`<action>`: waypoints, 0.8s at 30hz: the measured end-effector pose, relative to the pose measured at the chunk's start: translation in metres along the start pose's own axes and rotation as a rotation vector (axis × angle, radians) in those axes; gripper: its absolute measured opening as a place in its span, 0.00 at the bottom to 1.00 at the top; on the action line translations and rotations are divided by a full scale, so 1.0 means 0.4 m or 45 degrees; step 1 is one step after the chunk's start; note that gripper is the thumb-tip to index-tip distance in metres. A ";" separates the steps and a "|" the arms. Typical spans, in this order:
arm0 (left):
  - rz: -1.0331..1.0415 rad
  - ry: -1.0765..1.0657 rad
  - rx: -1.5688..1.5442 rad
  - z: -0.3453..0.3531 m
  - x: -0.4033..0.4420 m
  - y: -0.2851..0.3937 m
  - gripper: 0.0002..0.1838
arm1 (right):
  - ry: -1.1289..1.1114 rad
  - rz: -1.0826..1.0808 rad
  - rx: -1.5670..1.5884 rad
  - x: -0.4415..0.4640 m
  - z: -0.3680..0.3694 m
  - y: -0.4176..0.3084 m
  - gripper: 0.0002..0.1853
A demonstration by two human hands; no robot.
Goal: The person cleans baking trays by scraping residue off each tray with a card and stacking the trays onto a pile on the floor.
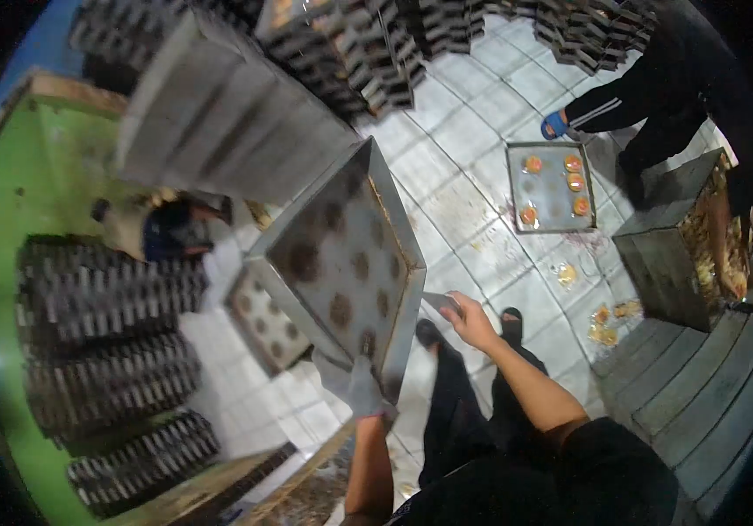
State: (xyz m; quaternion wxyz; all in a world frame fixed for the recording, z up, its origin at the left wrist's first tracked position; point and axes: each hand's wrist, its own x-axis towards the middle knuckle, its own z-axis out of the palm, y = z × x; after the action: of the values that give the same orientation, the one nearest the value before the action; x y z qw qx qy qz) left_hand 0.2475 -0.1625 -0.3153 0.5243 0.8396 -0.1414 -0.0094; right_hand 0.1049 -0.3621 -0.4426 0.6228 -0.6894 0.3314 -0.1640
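A square metal baking tray (410, 302) with dark round stains on its base is held tilted in front of me. My left hand (364, 390), in a pale glove, is closed on the tray's near corner. To the right of the tray, my bare right hand (471, 321) is closed around a flat grey scraper (440, 302). The scraper's far end lies close to the tray's outer wall; whether they touch I cannot tell. Below the held tray, another stained baking tray (254, 329) is partly hidden.
Stacked trays (219, 114) rise at upper left, with more stacks (109, 324) along the green wall. A tray with several round orange-topped pieces (552, 226) lies on the tiled floor (455, 210). Another person's leg (609, 107) is beside it. A box of scraps (670, 254) stands right.
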 end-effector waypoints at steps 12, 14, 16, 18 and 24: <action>0.581 0.209 0.544 -0.093 -0.107 0.580 0.45 | 0.367 -0.667 0.813 0.247 0.074 -0.497 0.34; 0.536 0.166 0.334 -0.143 -0.097 0.578 0.43 | 0.459 -0.626 0.385 0.219 0.093 -0.554 0.32; 0.534 0.228 0.464 -0.211 -0.067 0.504 0.44 | 0.344 -0.375 0.496 0.188 0.129 -0.638 0.26; 0.406 0.388 -0.048 -0.270 -0.031 0.453 0.42 | 0.390 -0.535 0.391 0.153 0.210 -0.711 0.26; 0.123 0.634 -0.865 -0.573 0.215 0.301 0.36 | -0.317 -0.974 -0.066 0.300 0.538 -0.792 0.22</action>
State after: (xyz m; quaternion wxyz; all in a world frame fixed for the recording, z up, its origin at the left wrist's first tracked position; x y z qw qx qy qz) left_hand 0.3403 -0.0318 -0.0945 0.7893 0.5881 -0.0385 0.1720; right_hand 0.4098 -0.2786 -0.1952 0.5347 -0.7931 -0.0230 -0.2909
